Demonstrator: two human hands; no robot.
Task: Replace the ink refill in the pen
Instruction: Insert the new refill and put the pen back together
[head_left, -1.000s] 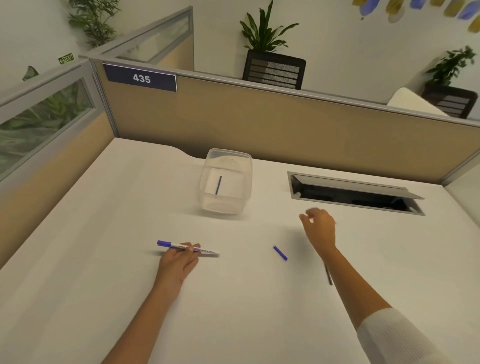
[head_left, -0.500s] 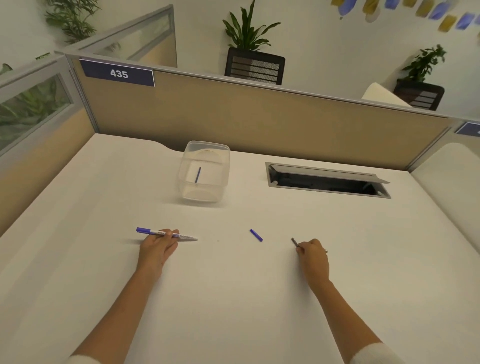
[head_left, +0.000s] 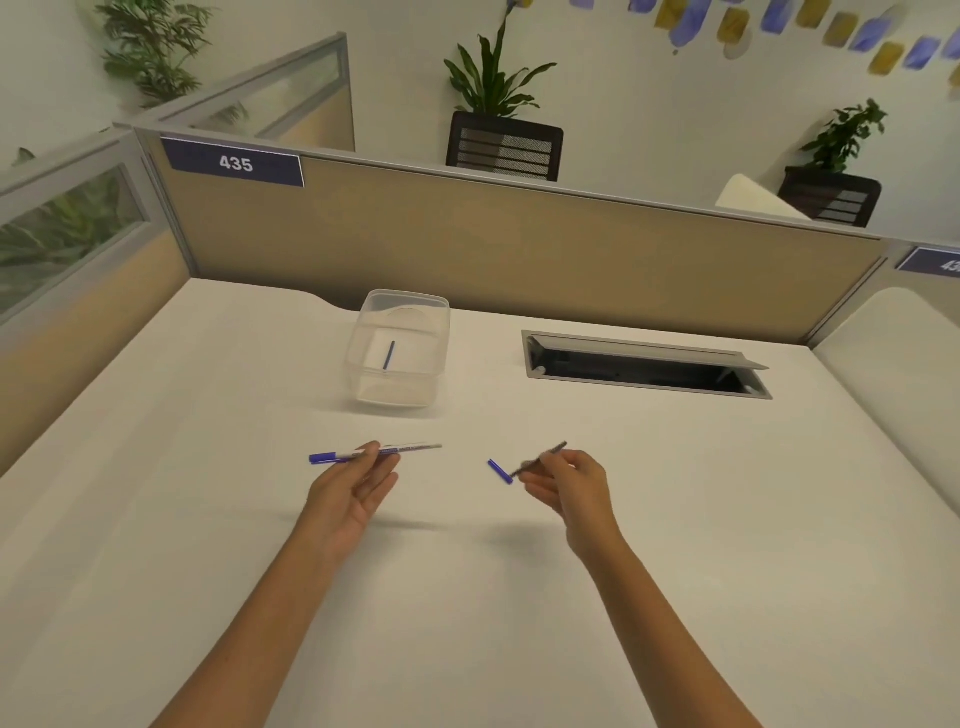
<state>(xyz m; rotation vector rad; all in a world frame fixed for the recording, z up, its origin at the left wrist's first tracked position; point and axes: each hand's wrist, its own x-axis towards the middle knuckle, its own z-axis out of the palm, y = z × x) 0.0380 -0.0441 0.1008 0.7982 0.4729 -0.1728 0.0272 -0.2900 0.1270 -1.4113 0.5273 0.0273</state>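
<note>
My left hand (head_left: 347, 493) pinches pen (head_left: 375, 452), nearer me than the tub (head_left: 402, 312) | my right hand (head_left: 569, 486) grips thin dark refill (head_left: 540, 460) (tilted) | blue cap (head_left: 500, 472) between my hands, on desk (head_left: 208, 519)

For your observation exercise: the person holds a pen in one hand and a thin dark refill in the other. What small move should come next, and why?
Probably bring the refill in the right hand across to the open end of the pen in the left hand: both are lifted, apart, roughly facing.

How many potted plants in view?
3: one behind the left partition, one beyond the divider at centre, one at far right. Others may be hidden behind partitions.
</note>
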